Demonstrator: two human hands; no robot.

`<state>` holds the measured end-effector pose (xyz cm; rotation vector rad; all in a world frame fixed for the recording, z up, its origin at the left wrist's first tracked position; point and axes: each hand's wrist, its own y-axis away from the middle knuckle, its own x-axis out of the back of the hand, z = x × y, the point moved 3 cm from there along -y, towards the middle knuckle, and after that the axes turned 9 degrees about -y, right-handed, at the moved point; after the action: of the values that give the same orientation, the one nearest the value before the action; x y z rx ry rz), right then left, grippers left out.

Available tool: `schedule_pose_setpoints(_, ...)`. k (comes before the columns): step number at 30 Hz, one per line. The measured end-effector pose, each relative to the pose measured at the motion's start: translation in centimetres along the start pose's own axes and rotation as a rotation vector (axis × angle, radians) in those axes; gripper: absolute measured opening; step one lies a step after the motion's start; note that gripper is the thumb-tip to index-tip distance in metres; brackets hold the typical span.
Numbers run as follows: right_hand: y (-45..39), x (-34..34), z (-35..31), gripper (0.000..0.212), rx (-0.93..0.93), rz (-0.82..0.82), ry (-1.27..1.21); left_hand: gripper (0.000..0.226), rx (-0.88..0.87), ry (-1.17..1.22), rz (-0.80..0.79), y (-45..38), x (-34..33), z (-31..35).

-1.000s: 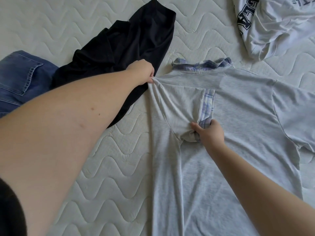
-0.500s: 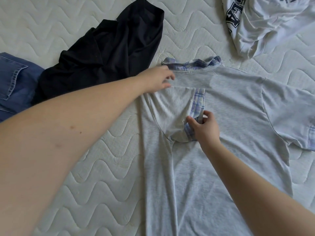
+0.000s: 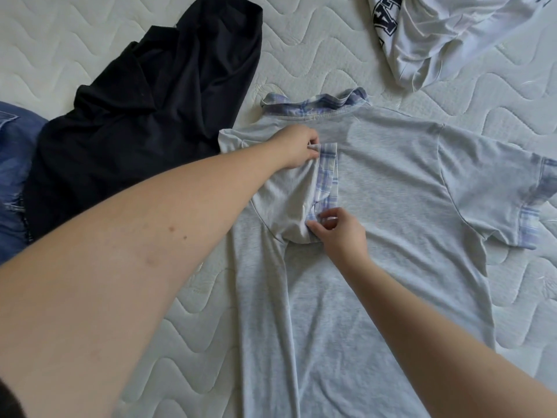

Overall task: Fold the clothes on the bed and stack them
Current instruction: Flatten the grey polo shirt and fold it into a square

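White quilted mattress [image 3: 90, 37] w/ wavy stitching

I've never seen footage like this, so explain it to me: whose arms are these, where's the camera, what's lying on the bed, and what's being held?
There is no machine here: a person wears a camera on the head, looking down at both arms. On the quilted mattress lies a grey shirt with a plaid collar, back up. Its one sleeve is folded in across the back. The left hand pinches the top of that sleeve's plaid cuff; the right hand pinches its lower end. Nearby lie a black garment, blue jeans and a white printed top.
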<state>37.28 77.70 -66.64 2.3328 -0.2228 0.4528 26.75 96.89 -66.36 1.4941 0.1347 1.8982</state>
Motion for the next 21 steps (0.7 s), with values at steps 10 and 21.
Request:
schedule_pose_setpoints(10,2.8,1.6,3.5,0.022,-0.066,0.098,-0.106,0.004,0.102,0.259,0.025,1.7,0.0,0.9)
schedule_pose_setpoints(21,1.1,1.2,1.3,0.072,0.055,0.126,0.081,0.018,0.099,0.277,0.064,4.4,0.4,2.0)
